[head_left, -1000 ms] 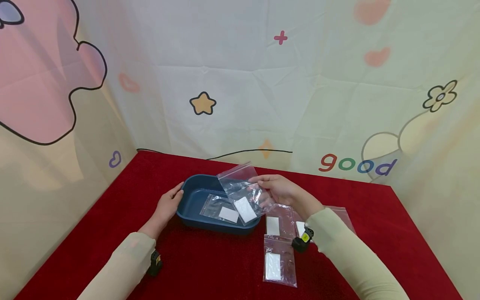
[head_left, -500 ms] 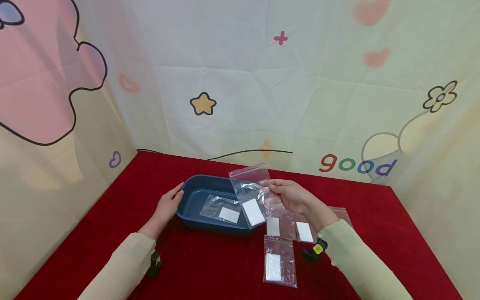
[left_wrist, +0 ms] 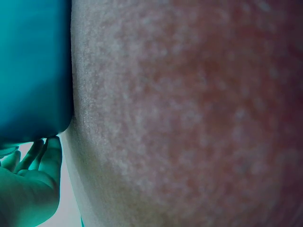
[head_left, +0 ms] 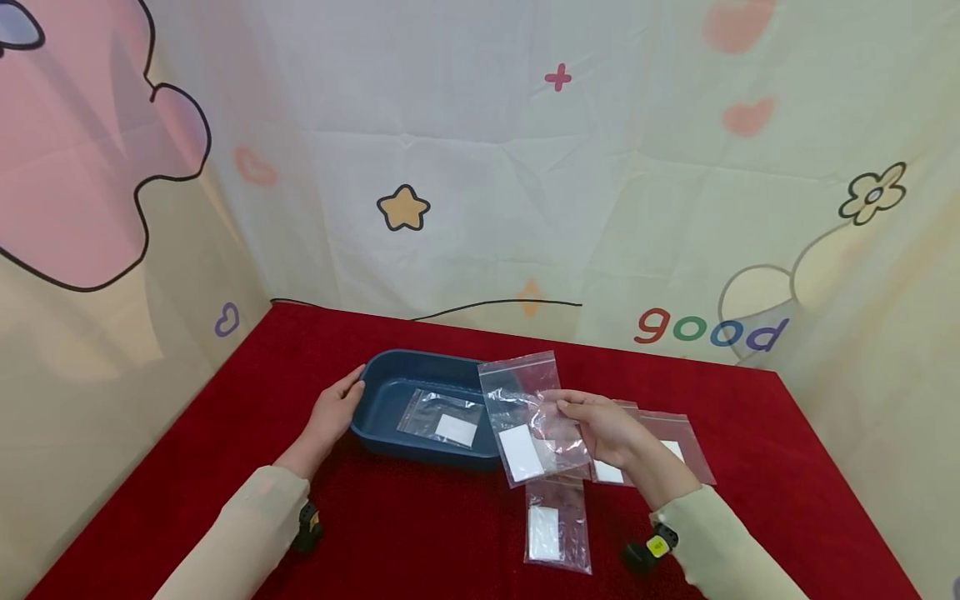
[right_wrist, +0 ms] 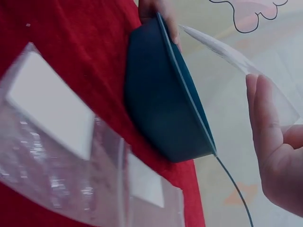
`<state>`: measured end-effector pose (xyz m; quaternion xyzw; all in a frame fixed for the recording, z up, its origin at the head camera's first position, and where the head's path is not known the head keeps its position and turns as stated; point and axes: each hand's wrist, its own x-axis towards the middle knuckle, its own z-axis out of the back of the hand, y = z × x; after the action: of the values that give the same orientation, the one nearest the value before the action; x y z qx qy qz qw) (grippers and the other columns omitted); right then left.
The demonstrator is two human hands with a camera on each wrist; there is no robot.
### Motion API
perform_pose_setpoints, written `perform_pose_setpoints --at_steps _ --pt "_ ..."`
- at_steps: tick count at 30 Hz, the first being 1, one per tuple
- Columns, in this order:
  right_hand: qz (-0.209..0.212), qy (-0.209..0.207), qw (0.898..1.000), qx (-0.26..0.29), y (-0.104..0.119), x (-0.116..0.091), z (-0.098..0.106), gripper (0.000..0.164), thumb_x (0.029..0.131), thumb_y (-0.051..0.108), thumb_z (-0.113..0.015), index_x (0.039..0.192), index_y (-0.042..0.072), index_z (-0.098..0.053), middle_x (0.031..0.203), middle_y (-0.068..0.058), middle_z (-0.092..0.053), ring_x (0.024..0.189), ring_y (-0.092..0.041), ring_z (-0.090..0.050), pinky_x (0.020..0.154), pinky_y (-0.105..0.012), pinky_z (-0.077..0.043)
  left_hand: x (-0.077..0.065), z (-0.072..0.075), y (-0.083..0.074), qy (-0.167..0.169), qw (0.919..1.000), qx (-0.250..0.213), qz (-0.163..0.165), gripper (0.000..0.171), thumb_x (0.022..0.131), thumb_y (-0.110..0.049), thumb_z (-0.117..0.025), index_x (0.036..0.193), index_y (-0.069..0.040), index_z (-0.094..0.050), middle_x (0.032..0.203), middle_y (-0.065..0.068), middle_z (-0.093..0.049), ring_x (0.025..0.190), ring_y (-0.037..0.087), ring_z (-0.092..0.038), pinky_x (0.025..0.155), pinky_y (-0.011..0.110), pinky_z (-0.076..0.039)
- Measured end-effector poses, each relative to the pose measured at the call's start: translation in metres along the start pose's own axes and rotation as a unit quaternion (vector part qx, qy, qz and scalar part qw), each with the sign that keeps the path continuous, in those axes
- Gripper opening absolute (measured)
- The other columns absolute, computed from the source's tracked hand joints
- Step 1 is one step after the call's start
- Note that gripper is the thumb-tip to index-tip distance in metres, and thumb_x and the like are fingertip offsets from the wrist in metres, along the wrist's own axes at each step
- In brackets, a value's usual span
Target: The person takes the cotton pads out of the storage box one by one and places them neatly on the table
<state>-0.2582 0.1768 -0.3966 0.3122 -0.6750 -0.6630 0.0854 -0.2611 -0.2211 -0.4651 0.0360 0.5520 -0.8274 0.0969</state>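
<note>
A dark blue plastic basin stands on the red cloth. My left hand grips its left end; in the left wrist view its fingers meet the basin's side. My right hand pinches a clear zip bag by one side between thumb and fingers. This bag hangs tilted in the air at the basin's right end, a white rectangular piece in its lower corner. Another zip bag with a white piece lies inside the basin.
Several more zip bags with white pieces lie on the red cloth: one near bag, and others at the right, such as this bag, partly behind the right hand. A printed curtain rises behind and at both sides.
My right hand has moved right and toward me with the zip bag, from over the basin to its right end, partly above the bags on the cloth. The left hand stays at the basin.
</note>
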Motion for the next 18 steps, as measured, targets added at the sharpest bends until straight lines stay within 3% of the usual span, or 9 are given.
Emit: perform_pose_setpoints --at_steps 11,15,18 --pt "-0.011 -0.024 0.999 0.02 -0.025 -0.026 0.006 0.047 0.11 0.018 -0.042 0.154 0.0 -0.041 0.108 0.005 -0.072 0.096 -0.009 -0.075 0.088 -0.03 -0.063 0.0 0.0 -0.001 -0.003 1.0 0.002 0.0 0.052 0.112 -0.022 -0.038 0.162 -0.011 -0.029 0.169 0.02 -0.026 0.158 0.04 -0.023 0.125 0.058 -0.031" --pt "0.003 -0.018 0.999 0.032 -0.036 -0.035 0.01 0.035 0.11 0.014 -0.043 0.139 0.012 -0.062 0.105 0.008 -0.073 0.09 -0.007 -0.075 0.085 -0.026 -0.063 0.0 0.0 -0.001 -0.004 1.0 0.005 0.0 0.052 0.112 -0.022 -0.038 0.162 -0.011 -0.03 0.169 0.019 -0.026 0.158 0.04 -0.023 0.125 0.057 -0.03" --pt "0.009 -0.014 0.999 0.043 -0.042 -0.041 0.012 0.033 0.109 0.013 -0.042 0.126 0.022 -0.069 0.104 0.01 -0.074 0.088 -0.007 -0.076 0.084 -0.026 -0.063 0.001 0.0 0.0 -0.005 1.0 0.005 0.003 0.052 0.112 -0.023 -0.038 0.162 -0.012 -0.03 0.169 0.019 -0.026 0.158 0.041 -0.023 0.125 0.058 -0.03"
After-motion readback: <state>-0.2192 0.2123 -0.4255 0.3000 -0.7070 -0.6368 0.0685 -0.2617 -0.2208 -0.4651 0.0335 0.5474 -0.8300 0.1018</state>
